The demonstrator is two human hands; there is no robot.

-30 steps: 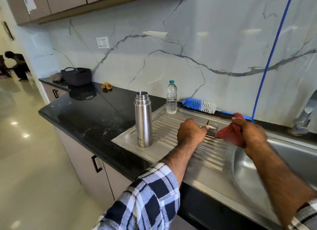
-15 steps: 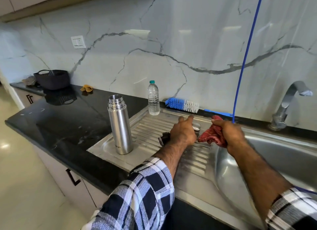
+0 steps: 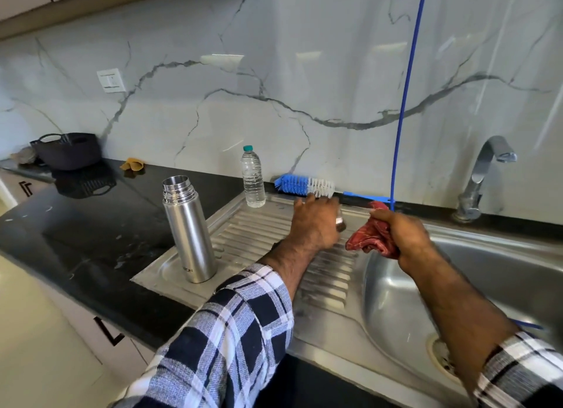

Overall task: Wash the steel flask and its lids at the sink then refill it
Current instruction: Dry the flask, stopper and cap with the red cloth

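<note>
The black surface (image 3: 91,224) runs out of frame at the left, and the steel sink (image 3: 502,285) is cut off at the right, its drain half hidden behind the right forearm. The steel flask (image 3: 189,231) stands upright and uncapped on the ribbed drainboard (image 3: 259,234), its threaded neck bare, faint lettering low on its body. The right hand (image 3: 405,237) grips a bunched red cloth (image 3: 370,240) above the basin's edge. The left hand (image 3: 316,224) curls its fingers round a small steel lid (image 3: 340,223), mostly hidden, so its shape stays unclear.
</note>
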